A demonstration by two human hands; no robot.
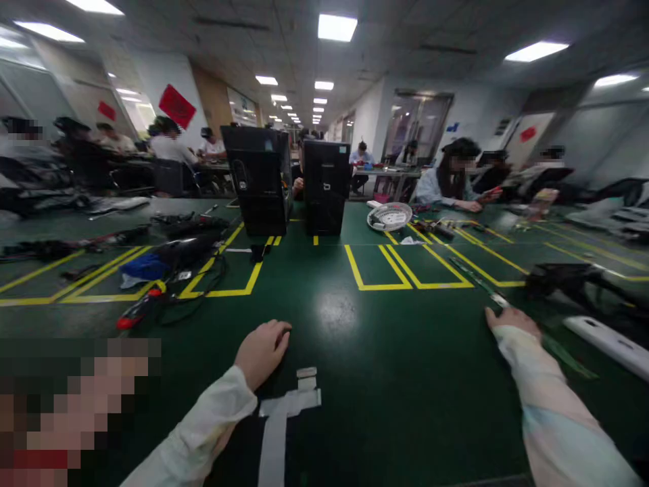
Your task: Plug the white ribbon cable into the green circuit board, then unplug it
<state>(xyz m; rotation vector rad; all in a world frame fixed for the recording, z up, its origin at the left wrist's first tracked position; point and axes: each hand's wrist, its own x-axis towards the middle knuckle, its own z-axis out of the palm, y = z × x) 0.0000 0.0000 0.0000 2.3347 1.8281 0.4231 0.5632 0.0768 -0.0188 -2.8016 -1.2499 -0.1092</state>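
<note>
My left hand (262, 352) rests on the green table (355, 338) near its front edge, fingers curled loosely, with nothing in it that I can see. Just to its right lies a strip of grey tape (284, 412) stuck on a black patch. My right hand (510, 319) reaches out to the right, its fingertips on the end of a long thin green strip (487, 287) with a small white tag; whether it grips the strip is hidden.
Two black computer towers (261, 179) (327, 186) stand at the table's middle back. Cables, a red-handled tool (139, 312) and blue cloth (145, 266) lie left. A white fan guard (389, 216), a white panel (606, 341) and black parts lie right. Several people sit at tables beyond.
</note>
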